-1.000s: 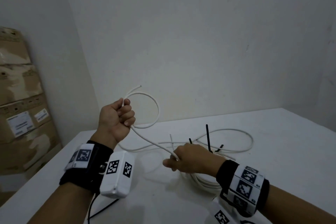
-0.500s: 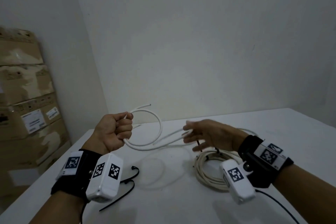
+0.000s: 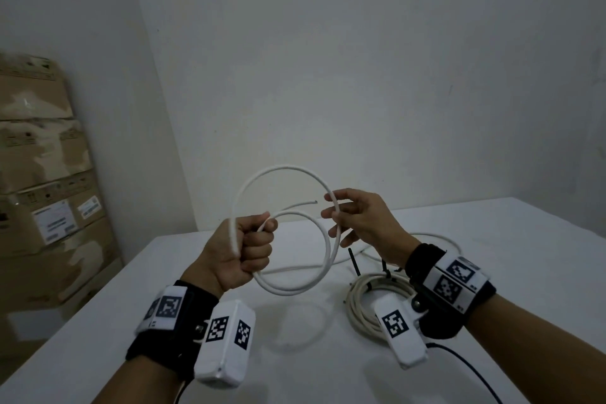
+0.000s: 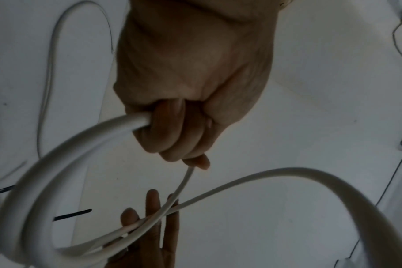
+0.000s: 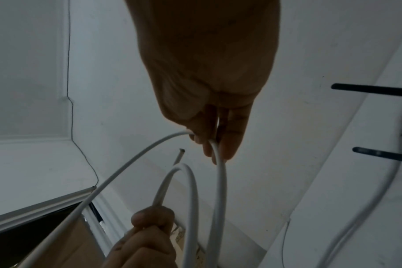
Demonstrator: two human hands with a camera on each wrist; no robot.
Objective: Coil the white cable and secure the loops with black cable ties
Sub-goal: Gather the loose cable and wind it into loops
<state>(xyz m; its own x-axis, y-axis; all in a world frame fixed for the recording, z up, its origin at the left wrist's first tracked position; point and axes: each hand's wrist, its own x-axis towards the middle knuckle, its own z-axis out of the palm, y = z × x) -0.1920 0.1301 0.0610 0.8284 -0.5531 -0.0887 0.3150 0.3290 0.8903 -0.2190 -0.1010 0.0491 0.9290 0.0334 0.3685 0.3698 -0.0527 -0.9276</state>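
Note:
My left hand [image 3: 252, 249] is a fist gripping the white cable [image 3: 278, 169], held up above the table. Two loops stand out of the fist, one arching above and one [image 3: 324, 252] hanging below. The cable's cut end [image 3: 314, 202] pokes out toward my right hand [image 3: 354, 220], which pinches the upper loop between its fingers just right of the fist. In the right wrist view the cable [image 5: 218, 181] runs out between those fingers [image 5: 227, 141]. The left wrist view shows the fist [image 4: 190, 90] closed on the cable [image 4: 57, 163].
A finished cable coil [image 3: 364, 305] lies on the white table [image 3: 508, 256] under my right wrist, with black cable ties [image 3: 354, 261] sticking up from it. More loose white cable [image 3: 439, 236] trails behind. Cardboard boxes [image 3: 39, 174] are stacked at the left wall.
My right hand has lifted from the table and swung the cable up toward my left fist, forming a second, larger loop. My left hand has kept its grip and moved up.

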